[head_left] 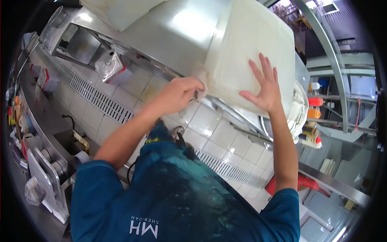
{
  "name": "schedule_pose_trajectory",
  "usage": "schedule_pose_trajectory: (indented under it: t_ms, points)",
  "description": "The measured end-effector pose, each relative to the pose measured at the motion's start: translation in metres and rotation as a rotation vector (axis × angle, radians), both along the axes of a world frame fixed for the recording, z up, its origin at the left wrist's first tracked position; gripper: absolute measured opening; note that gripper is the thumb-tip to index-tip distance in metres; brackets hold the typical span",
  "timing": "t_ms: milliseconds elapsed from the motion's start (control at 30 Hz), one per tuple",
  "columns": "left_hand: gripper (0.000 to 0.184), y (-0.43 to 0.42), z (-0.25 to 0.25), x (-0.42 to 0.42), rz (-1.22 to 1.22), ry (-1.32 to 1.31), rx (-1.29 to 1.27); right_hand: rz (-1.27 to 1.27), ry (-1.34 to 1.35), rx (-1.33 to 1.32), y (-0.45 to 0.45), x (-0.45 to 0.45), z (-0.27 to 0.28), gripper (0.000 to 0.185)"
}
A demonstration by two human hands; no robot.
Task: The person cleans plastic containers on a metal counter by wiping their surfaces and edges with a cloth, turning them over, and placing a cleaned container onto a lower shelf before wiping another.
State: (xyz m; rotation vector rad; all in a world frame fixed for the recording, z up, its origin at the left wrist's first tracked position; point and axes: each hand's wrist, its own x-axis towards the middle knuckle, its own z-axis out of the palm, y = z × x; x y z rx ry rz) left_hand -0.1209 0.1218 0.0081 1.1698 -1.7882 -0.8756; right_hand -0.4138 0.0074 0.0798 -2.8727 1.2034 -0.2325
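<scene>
A large whitish plastic bin (246, 44) rests on the steel counter, a broad smooth face turned up. My right hand (264, 86) lies against that face, fingers spread and palm down, holding nothing. At the bin's near left edge, my left hand (181, 93) is closed around a crumpled, pale cloth (201, 78). Part of the cloth is blurred and partly hidden by the fingers. It appears to be at the bin's side, though I cannot tell whether it presses on it.
The steel counter (181, 32) carries another whitish container (121, 12) at the far left. Below are a tiled floor (203, 121), a drain grate (96, 101) and a metal tin (109, 66). White cloth (299, 109) bunches beside the bin, near shelved bottles (315, 101). White boards (48, 181) stand at left.
</scene>
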Motion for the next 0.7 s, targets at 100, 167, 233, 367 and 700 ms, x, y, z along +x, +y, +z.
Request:
schedule_pose_trajectory:
  t_ms: [100, 167, 233, 367, 700]
  points:
    - [0.021, 0.011, -0.031, -0.007, 0.229, 1.135, 0.442, -0.012, 0.005, 0.026, -0.001, 0.001, 0.002, 0.098]
    - [0.024, 0.014, -0.039, -0.029, 0.241, 1.110, 0.312, -0.005, 0.012, 0.028, -0.002, 0.001, 0.004, 0.099]
    - [0.028, 0.011, -0.034, -0.056, 0.263, 1.082, 0.174, -0.011, 0.034, 0.042, -0.003, 0.001, 0.002, 0.101]
    - [0.039, 0.000, -0.014, -0.088, 0.252, 0.342, -0.137, 0.021, 0.067, 0.015, -0.004, 0.006, 0.011, 0.100]
    - [0.046, -0.075, 0.027, -0.060, 0.136, 0.302, 0.021, 0.034, 0.103, 0.177, -0.013, 0.013, 0.018, 0.100]
